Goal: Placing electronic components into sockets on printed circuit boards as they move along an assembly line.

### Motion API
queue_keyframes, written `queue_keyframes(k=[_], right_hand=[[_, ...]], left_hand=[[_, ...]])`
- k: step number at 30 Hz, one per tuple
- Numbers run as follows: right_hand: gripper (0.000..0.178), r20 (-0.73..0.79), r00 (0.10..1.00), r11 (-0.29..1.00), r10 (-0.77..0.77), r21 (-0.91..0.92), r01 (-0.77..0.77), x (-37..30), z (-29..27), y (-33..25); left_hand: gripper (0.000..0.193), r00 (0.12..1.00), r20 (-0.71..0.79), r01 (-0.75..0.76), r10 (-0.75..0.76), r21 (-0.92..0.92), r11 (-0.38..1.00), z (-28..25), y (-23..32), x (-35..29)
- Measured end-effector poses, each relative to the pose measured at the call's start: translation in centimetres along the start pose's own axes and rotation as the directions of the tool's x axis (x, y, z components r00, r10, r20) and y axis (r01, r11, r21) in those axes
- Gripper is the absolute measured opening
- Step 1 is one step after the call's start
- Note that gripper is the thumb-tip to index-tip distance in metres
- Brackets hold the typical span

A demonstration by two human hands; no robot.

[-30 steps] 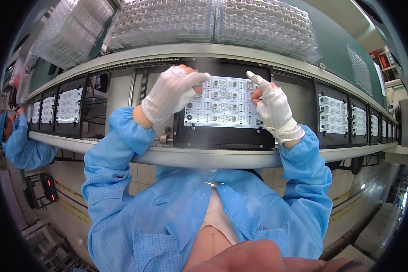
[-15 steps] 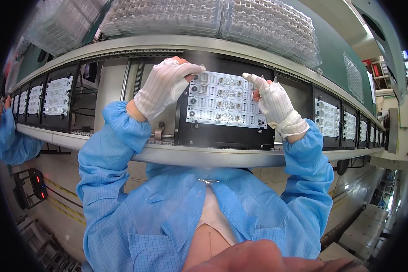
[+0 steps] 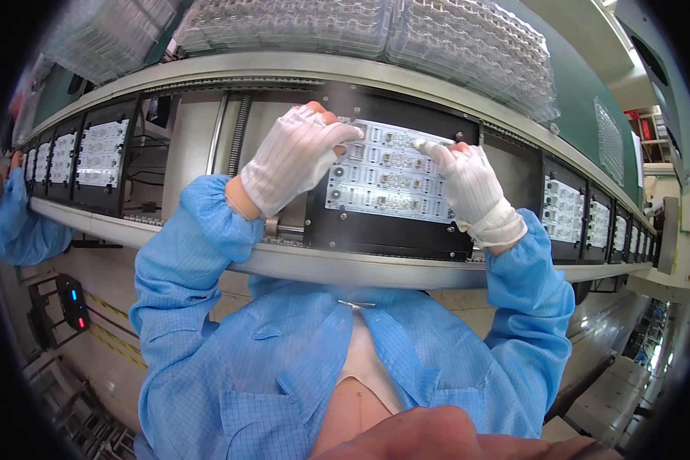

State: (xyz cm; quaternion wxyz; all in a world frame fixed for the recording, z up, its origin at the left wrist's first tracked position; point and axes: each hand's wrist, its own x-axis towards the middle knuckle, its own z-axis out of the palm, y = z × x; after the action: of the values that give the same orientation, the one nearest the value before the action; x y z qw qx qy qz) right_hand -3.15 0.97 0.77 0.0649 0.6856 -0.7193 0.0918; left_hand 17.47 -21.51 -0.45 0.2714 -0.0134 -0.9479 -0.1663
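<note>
A panel of white circuit boards point(image 3: 387, 181), in several rows with small components, lies on a black fixture plate point(image 3: 391, 236) in front of me. My left hand point(image 3: 299, 157), in a white striped glove with some fingertips bare, is at the panel's upper left corner. Its index finger and thumb are bent together; whatever lies between them is hidden. From the right, my right hand point(image 3: 471, 180), gloved likewise, reaches over the panel's upper right part. The index finger points left onto the top rows, the other fingers are curled, and anything in them is too small to make out.
The plate rides on a conveyor with a metal front rail point(image 3: 360, 268). More fixtures with white boards stand left point(image 3: 101, 153) and right point(image 3: 563, 205). Stacked clear plastic trays point(image 3: 471, 54) line the far side. A co-worker's blue sleeve point(image 3: 31, 230) shows at far left.
The whole view has shifted slightly to the right. Both hands have come a little lower over the panel, the right fingertip moving inward along the top rows.
</note>
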Motion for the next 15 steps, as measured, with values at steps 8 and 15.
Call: queue_keyframes(k=[8,15], right_hand=[[0.051,-0.238,0.971,0.999,0.010,0.040,0.000,-1.4,1.5,-0.6],[0.066,-0.212,0.963,0.908,0.168,0.413,-0.067,-1.9,0.5,0.1]], left_hand=[[0.021,0.996,0.079,-0.047,0.044,0.034,0.998,0.1,0.8,0.1],[0.014,0.980,0.139,-0.169,0.145,0.179,0.969,1.2,1.3,0.5]])
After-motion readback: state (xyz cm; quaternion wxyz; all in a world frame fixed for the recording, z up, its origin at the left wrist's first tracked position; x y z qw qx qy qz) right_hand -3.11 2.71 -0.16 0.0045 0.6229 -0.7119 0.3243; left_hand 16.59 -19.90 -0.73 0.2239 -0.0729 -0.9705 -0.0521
